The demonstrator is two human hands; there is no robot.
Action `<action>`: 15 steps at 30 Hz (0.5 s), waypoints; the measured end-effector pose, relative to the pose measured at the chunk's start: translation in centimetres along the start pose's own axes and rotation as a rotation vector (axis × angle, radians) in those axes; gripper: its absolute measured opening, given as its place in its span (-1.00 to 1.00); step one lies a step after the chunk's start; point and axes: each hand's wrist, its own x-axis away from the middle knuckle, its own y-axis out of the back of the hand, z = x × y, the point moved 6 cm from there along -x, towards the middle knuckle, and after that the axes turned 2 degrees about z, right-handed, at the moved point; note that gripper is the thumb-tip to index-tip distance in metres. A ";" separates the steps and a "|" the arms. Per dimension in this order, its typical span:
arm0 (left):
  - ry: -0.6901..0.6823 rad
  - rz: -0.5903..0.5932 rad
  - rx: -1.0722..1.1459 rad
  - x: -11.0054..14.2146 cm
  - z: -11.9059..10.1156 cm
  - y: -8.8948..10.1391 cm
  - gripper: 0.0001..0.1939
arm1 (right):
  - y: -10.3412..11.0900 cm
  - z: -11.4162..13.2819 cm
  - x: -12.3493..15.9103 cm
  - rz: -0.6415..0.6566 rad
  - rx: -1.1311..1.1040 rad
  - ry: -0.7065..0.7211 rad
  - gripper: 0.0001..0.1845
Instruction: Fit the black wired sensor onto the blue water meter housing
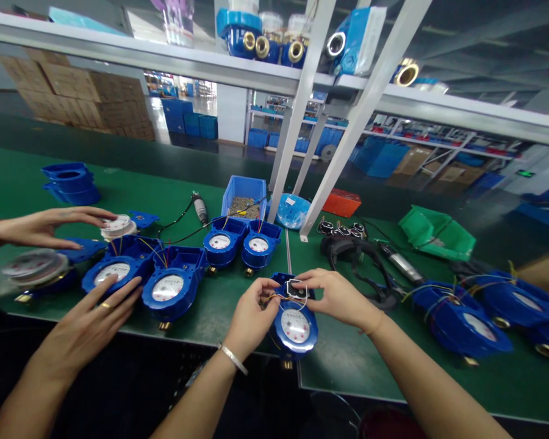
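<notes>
A blue water meter (pixel 294 326) with a white dial stands at the near edge of the green table (pixel 348 356). My left hand (pixel 251 317), with a silver bracelet on its wrist, pinches thin coloured wires at the meter's open top left. My right hand (pixel 336 296) holds a small black-and-white part (pixel 296 289) and wires at the meter's top. Both hands meet over the meter's upper compartment.
A co-worker's two hands (pixel 91 320) (pixel 46 227) reach over several blue meters (pixel 169 289) on the left. Two more meters (pixel 240 244) and a blue bin of small parts (pixel 244 201) stand behind. Black straps (pixel 361 262), more meters (pixel 462 320) and a green bin (pixel 434 235) lie right.
</notes>
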 end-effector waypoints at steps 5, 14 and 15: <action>-0.018 0.001 -0.069 0.1 -0.1 0.0 -0.76 | -0.1 0.5 -0.1 0.020 0.053 0.045 -0.70; -0.083 -0.038 -0.302 0.6 -1.5 0.2 -0.86 | -1.0 1.4 0.7 -0.004 0.216 0.104 -0.70; -0.089 -0.046 -0.344 0.6 -1.6 0.3 -0.87 | -1.0 1.5 0.8 -0.004 0.243 0.096 -0.69</action>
